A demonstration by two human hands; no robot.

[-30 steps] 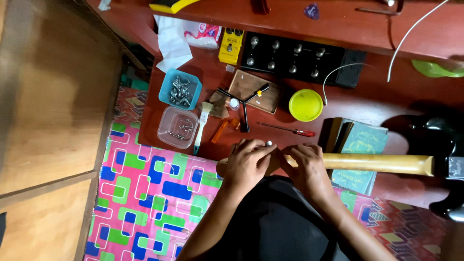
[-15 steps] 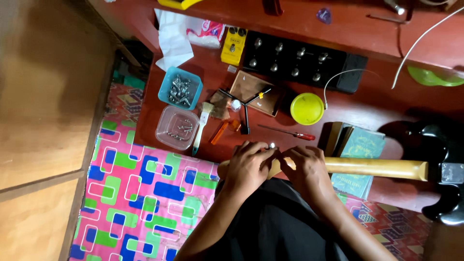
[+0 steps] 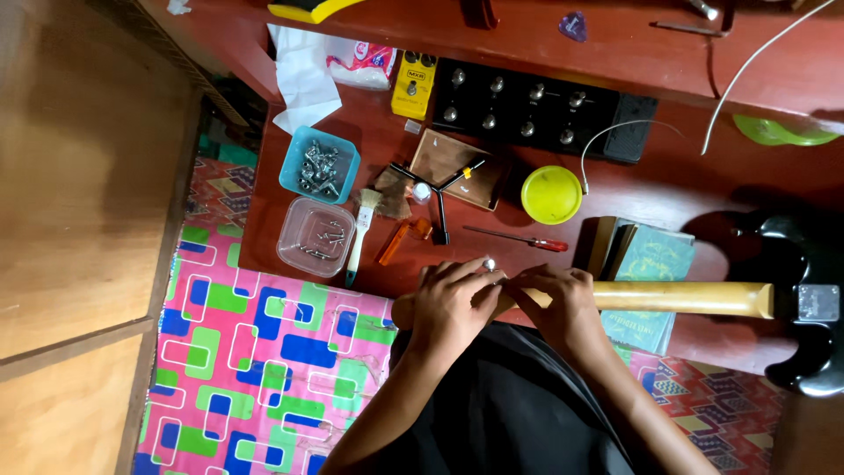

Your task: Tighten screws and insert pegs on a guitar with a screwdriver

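Both hands, left hand [image 3: 453,295] and right hand [image 3: 563,299], pinch the end of the guitar neck [image 3: 677,297], which rests on books [image 3: 646,255] to stay level.

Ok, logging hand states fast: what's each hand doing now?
Left hand: closed, fingers pinching a small silver part at the guitar neck end.
Right hand: closed on the neck.

neck [image 3: 677,297]: glossy wood | desk [image 3: 668,185]: red lacquered wood | tub [image 3: 318,164]: blue plastic, metal screws

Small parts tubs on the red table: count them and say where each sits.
2. A blue tub of screws sits left of the brown tray; a clear tub sits directly below it, beside the brush. Others may be hidden.
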